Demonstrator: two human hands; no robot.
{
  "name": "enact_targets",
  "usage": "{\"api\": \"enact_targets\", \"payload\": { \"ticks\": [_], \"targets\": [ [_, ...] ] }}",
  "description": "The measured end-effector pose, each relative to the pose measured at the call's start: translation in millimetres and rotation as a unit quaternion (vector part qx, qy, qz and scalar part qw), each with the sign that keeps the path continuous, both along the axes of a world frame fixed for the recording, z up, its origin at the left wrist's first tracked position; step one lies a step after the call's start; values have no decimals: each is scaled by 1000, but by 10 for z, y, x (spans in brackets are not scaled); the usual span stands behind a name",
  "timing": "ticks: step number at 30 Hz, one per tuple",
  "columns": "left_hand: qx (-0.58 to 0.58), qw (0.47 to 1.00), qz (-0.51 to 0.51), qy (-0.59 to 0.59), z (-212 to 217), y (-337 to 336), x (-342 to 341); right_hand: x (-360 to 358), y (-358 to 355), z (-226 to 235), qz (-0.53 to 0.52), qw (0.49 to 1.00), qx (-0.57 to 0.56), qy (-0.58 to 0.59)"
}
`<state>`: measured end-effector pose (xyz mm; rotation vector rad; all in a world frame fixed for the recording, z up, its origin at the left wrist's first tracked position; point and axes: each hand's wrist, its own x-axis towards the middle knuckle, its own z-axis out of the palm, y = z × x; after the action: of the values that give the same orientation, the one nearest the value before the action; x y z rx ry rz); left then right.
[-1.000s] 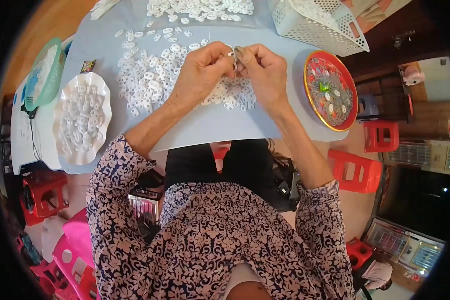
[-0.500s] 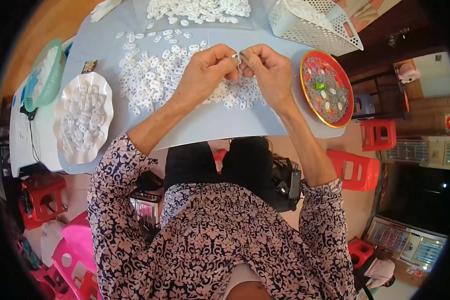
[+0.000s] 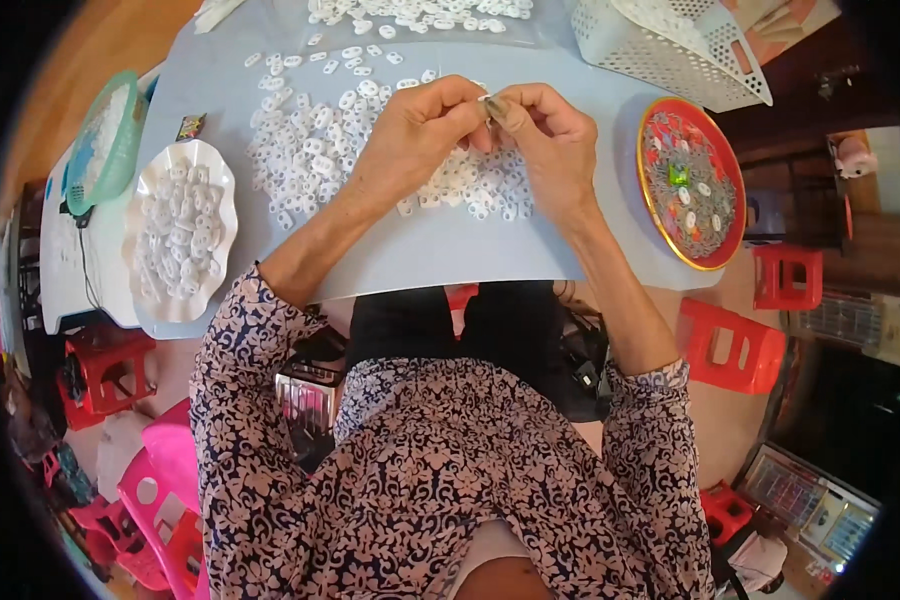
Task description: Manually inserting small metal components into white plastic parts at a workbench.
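Observation:
My left hand [image 3: 432,128] is closed in a pinch on a small white plastic piece [image 3: 486,98], mostly hidden by the fingertips. My right hand [image 3: 550,135] meets it there, thumb and forefinger pressed together. What the right fingers hold is too small and covered to make out. Below and around both hands spreads a loose pile of small white oval plastic pieces with holes [image 3: 315,150]. To the right stands a round red tray with a gold rim [image 3: 738,215], holding many small grey metal parts, a few white pieces and a green wrapped item [image 3: 678,174].
A scalloped white dish [image 3: 227,200] of white pieces stands at the left, near a green basket [image 3: 128,150] and a small colourful packet [image 3: 191,127]. A perforated pale basket [image 3: 670,65] is at the far right. Red stools [image 3: 735,345] stand beyond the grey-blue table [image 3: 450,255].
The whole view has shifted a little, so the table things appear farther right. Both hands stay joined at the fingertips, with the right thumb now closer over the white piece.

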<state>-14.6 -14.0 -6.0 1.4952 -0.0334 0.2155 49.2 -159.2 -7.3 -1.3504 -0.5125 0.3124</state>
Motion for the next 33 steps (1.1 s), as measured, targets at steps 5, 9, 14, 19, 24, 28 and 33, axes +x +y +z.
{"api": "enact_targets", "payload": {
  "ticks": [5, 9, 14, 19, 24, 28, 33],
  "targets": [
    [190, 979, 75, -23, 177, 256, 14, 32, -96, -15, -12, 999, -19, 32],
    [312, 945, 85, -55, 209, 453, -106, 30, -258, -75, -10, 999, -41, 23],
    [475, 872, 61, -102, 201, 368, -139, -38, -284, -114, -15, 998, -38, -44],
    [534, 831, 67, -143, 203, 368, -49, -40, -298, -80, 0, 1000, -14, -27],
    [564, 815, 13, -135, 140, 425, 184, -22, -312, -88, 0, 1000, -6, -18],
    [604, 787, -5, -127, 26, 376, 293, -10, -323, -123, 9, 999, -9, -51],
    [569, 812, 1, -132, -23, 314, 243, 15, -346, -163, 6, 997, -40, -67]
  ]
}}
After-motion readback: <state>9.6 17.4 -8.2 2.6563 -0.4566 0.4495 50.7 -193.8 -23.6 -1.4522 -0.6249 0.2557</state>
